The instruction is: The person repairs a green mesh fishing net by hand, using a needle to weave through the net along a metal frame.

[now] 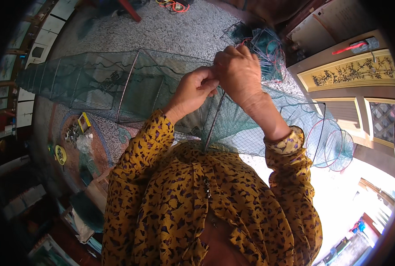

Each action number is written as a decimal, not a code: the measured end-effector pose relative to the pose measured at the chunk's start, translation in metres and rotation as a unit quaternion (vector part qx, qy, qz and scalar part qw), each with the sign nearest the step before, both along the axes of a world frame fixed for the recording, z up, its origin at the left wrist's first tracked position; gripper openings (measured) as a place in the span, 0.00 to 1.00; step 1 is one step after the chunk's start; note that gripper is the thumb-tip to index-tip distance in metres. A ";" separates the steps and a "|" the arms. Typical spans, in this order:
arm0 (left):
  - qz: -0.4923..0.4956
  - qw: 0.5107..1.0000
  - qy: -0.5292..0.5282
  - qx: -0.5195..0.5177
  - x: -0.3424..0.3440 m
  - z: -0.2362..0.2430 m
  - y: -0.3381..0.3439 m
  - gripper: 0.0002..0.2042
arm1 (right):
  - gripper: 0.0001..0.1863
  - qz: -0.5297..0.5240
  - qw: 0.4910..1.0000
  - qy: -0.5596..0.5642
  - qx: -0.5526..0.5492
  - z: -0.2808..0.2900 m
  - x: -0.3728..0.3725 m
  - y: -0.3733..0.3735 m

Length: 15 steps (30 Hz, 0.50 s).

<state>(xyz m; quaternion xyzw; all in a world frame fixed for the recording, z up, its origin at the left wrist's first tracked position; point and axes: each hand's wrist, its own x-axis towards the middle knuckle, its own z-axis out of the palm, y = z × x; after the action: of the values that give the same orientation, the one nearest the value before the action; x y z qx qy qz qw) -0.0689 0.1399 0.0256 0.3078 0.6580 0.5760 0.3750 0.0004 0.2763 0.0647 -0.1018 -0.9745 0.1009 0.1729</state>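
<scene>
Working at a long green mesh fish trap (144, 88), stretched left to right across the front of a yellow patterned shirt (175, 190), over a speckled floor (171, 31) and near a heap of green netting (268, 48). Pinching mesh in the grip of the left hand (193, 91), near a dark frame rod (215, 119). Cannot tell the grip of the right hand (238, 71), curled just beside the left with fingertips hidden.

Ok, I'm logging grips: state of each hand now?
Left hand: closed, fingers curled; anything held is hidden.
Right hand: closed at the green net; exact grip hidden.
</scene>
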 end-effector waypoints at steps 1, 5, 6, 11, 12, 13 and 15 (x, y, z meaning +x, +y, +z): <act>-0.009 1.000 -0.002 -0.024 -0.003 0.002 0.000 0.06 | 0.09 0.009 0.999 0.025 -0.029 -0.002 -0.006 -0.003; 0.017 0.966 0.258 0.009 0.006 0.001 0.005 0.11 | 0.07 0.105 0.957 0.182 -0.201 0.016 -0.024 -0.024; 0.018 0.969 0.241 0.041 0.007 -0.007 0.005 0.15 | 0.06 0.137 0.939 0.202 -0.244 0.031 -0.026 -0.031; 0.022 0.979 0.200 0.047 0.020 -0.006 0.014 0.24 | 0.06 0.278 0.772 0.429 -0.377 0.097 0.004 -0.006; 0.016 0.979 0.199 0.027 0.020 0.001 0.011 0.25 | 0.07 0.311 0.741 0.444 -0.395 0.110 0.017 0.002; 0.011 0.980 0.193 0.037 0.018 0.002 0.009 0.25 | 0.07 0.341 0.702 0.427 -0.456 0.115 0.029 0.010; 0.004 0.980 0.196 0.045 0.018 0.006 0.009 0.25 | 0.08 0.375 0.648 0.415 -0.517 0.115 0.039 0.021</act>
<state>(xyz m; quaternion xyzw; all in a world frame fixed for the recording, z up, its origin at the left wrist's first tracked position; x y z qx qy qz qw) -0.0510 0.1492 0.0319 0.4287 0.6932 0.5353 0.2217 0.0396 0.2975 0.1800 0.2514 -0.5456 0.6764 0.4261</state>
